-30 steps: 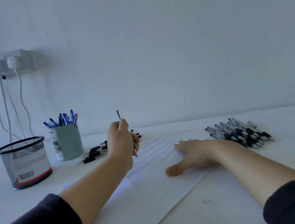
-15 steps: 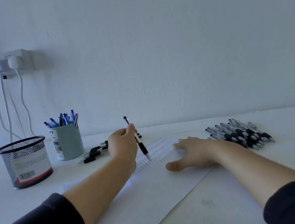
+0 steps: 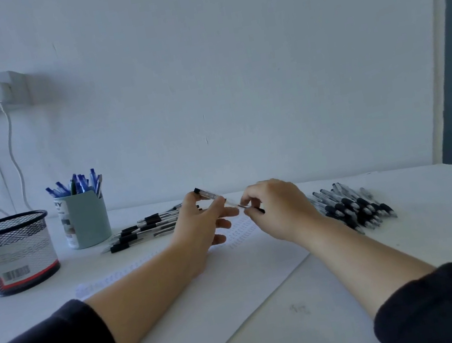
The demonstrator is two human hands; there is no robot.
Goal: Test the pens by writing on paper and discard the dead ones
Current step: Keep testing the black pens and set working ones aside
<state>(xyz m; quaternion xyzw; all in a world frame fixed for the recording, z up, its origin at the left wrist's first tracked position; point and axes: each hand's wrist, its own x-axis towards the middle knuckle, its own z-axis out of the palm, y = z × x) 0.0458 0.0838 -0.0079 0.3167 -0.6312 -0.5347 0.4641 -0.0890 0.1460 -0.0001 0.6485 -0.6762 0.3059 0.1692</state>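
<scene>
White bench (image 3: pixel 412 244) is carrying everything. A white sheet of paper (image 3: pixel 211 301) with rows of small test marks is lying angled across its middle, under both forearms. A black wire-mesh bin (image 3: pixel 13 254) is standing at far left; just right of it a pale teal pen cup (image 3: pixel 84 220) is holding blue pens. A pile of clear black-tipped pens (image 3: pixel 351 206) is lying right of the paper, and a smaller row of similar pens (image 3: pixel 144 228) is lying behind it, near the cup. Left hand (image 3: pixel 202 230) and right hand (image 3: pixel 280 210) are both raised just above the paper, each grip pinching one end of a single clear pen with black cap (image 3: pixel 220 199), slanting between them.
</scene>
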